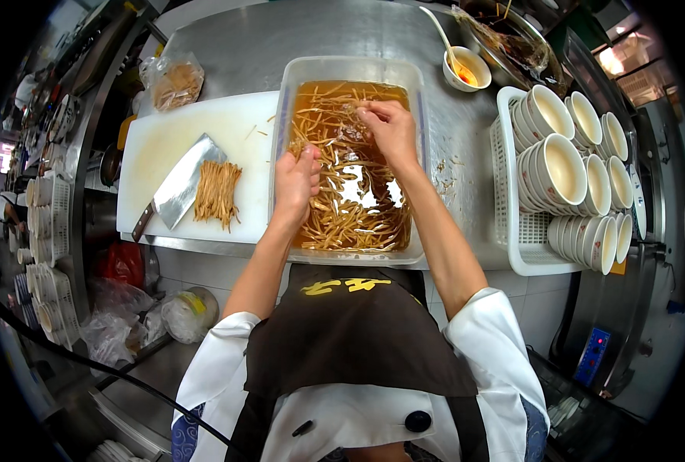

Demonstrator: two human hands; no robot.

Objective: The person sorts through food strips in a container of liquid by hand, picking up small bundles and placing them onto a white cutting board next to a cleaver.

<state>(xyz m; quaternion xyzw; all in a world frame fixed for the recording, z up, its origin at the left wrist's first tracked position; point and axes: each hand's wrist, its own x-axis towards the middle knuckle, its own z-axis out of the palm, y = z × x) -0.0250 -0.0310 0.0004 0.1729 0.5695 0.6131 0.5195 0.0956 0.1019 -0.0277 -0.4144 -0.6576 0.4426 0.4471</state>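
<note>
A clear plastic tub [422, 154] stands in front of me, filled with brown liquid and many thin tan strips [350, 223]. Over its left side, my left hand [297, 179] is closed around a few of these strips, whose ends poke out above the thumb. My right hand [389, 132] pinches at strips above the liquid near the tub's far right part. To the left lies a white cutting board [158, 135] with a cleaver [186, 185], its dark handle toward me. A neat bundle of cut strips [218, 192] rests on the board, against the blade.
A white basket [504, 192] of stacked bowls [564, 169] stands at the right. Behind it are a small bowl [469, 71] with a spoon and a large metal basin [504, 38]. A plastic bag of brown food [176, 83] sits past the board. Scraps dot the steel table [458, 223].
</note>
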